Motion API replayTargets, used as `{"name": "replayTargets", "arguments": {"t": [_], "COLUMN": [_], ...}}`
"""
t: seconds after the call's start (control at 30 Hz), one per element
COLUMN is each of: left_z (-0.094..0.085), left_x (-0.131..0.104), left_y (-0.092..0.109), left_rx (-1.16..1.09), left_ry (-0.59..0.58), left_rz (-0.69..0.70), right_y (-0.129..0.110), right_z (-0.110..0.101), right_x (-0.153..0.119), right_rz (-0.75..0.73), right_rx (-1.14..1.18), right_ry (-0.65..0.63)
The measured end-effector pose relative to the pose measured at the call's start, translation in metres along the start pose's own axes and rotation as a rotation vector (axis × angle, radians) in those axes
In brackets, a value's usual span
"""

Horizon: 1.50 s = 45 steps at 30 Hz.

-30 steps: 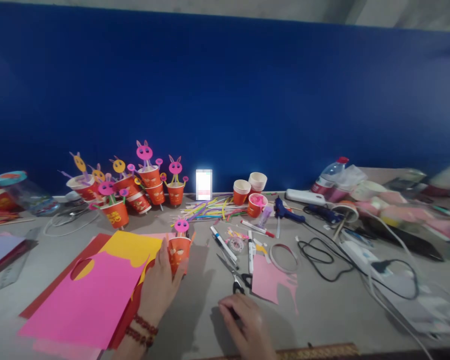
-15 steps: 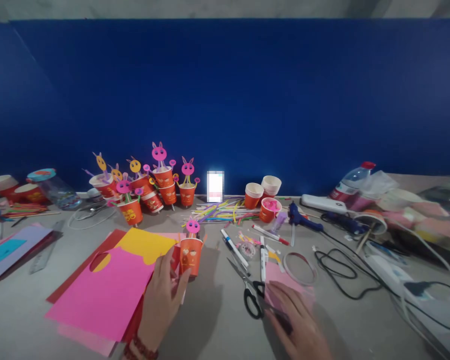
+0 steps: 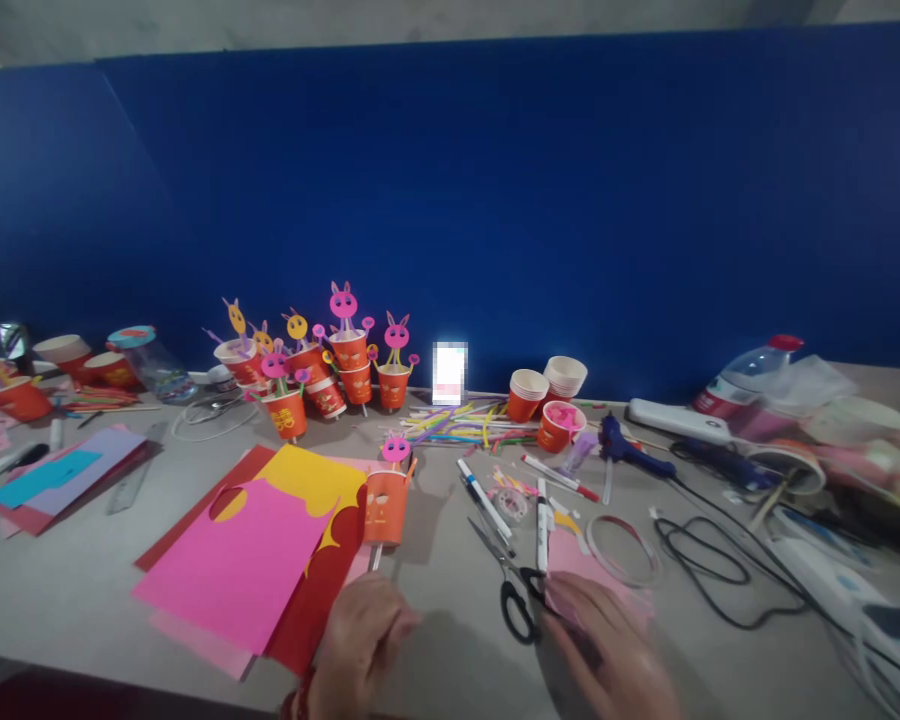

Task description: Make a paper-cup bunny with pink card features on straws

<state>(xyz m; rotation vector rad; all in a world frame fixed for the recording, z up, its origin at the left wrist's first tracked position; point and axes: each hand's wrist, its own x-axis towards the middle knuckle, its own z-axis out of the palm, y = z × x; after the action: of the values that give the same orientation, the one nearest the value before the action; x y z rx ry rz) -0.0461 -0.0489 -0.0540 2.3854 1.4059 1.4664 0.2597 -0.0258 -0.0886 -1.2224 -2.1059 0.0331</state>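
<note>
Slightly left of centre, an orange paper cup (image 3: 386, 508) with a pink bunny-like face (image 3: 395, 449) above its rim leans a little. A thin pale stick (image 3: 376, 557) runs from its base down to my left hand (image 3: 367, 640). The fingers there are curled closed at the stick's lower end, and the fingertips are partly hidden. My right hand (image 3: 607, 640) lies with fingers stretched out over a pink paper piece (image 3: 566, 555). Beside it are black-handled scissors (image 3: 517, 610), one handle partly close to the fingers. A dark object below the palm is mostly covered.
Coloured sheets (image 3: 247, 560) lie left. Behind them stand several decorated cups (image 3: 285, 412). Paper strips (image 3: 457, 425), markers (image 3: 487, 500), a tape roll (image 3: 511, 505) and stacked cups (image 3: 527, 395) occupy the middle. A blue glue gun (image 3: 630, 450) and black cable (image 3: 705, 550) lie right.
My left hand has moved from beside the cup to below it, and its fingers have curled in. The cup leans more. The view has shifted left; my right hand stays by the scissors.
</note>
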Motion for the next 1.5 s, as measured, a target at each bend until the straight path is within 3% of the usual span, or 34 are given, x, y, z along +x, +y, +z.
{"name": "replayTargets", "arguments": {"t": [0.17, 0.3, 0.4, 0.57, 0.77, 1.03, 1.17, 1.27, 1.33, 1.4, 1.5], "left_z": [-0.02, -0.044, -0.061, -0.069, -0.062, -0.069, -0.093, -0.115, -0.12, -0.112, -0.079], "left_x": [-0.012, -0.01, -0.01, -0.016, -0.017, -0.013, -0.008, -0.005, -0.003, 0.002, 0.017], "left_y": [-0.028, -0.055, -0.08, -0.111, -0.118, -0.12, -0.107, -0.078, -0.053, -0.026, 0.008], "left_rx": [0.094, 0.152, 0.285, 0.504, 0.609, 0.61, 0.635, 0.7, 0.595, 0.343, 0.146], "left_ry": [0.044, -0.059, -0.158, -0.337, -0.445, -0.359, -0.242, 0.103, 0.341, 0.119, -0.154], "left_rz": [-0.226, -0.269, -0.382, -0.392, -0.342, -0.394, -0.474, -0.435, -0.258, 0.054, 0.449], "right_y": [-0.023, -0.024, -0.02, -0.016, -0.023, -0.027, -0.027, -0.035, -0.047, -0.061, -0.078], "right_z": [0.015, 0.023, 0.02, 0.017, 0.021, 0.021, 0.019, 0.015, 0.013, 0.014, 0.02], "right_x": [0.01, 0.012, 0.01, 0.006, 0.007, 0.004, 0.003, 0.011, 0.02, 0.032, 0.045], "right_rz": [-0.04, -0.068, -0.064, -0.052, 0.013, 0.053, 0.059, 0.091, 0.185, 0.318, 0.501], "right_rx": [0.087, 0.057, 0.068, 0.084, 0.147, 0.185, 0.202, 0.304, 0.473, 0.78, 1.252], "right_ry": [-0.035, -0.02, -0.027, 0.015, 0.039, 0.032, 0.062, 0.074, 0.063, 0.035, 0.028]}}
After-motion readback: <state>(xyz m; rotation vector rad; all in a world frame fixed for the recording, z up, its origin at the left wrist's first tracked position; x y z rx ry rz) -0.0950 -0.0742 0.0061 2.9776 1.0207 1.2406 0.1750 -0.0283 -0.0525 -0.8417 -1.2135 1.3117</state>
